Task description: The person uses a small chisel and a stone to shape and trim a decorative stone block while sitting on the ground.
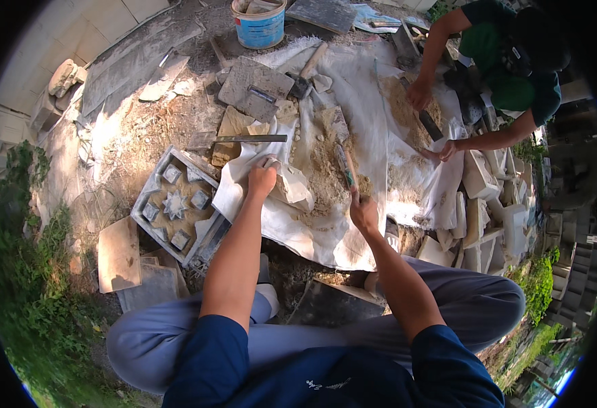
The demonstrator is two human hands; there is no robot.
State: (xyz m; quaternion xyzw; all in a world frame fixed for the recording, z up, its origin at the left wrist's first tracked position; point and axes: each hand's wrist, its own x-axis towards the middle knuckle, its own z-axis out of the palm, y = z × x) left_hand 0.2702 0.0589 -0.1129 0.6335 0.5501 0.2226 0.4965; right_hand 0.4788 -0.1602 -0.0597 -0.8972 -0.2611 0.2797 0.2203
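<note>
A white woven sheet [363, 234], dusty and creased, lies in front of my crossed legs with loose tan powder [322, 163] heaped on it. My left hand [262, 179] is closed on a raised fold of the sheet, left of the powder; its fingertips are partly hidden. In my right hand [364, 212] is a long-handled tool [346, 168] with a dusty, flat far end at the heap, like a trowel. Beyond my left hand rests a flat straight bar [251, 139]. Left of my left forearm sits an octagonal mould frame [142, 209] with star and block shapes inside.
At the upper right, a person [478, 102] works with a dark flat tool [430, 125] over another powder heap. Pale cast pieces [478, 177] are stacked at the right. A hammer [305, 75], a dusty board [254, 85] and a blue bucket [260, 28] stand farther back. Boards [119, 255] lie near my left knee.
</note>
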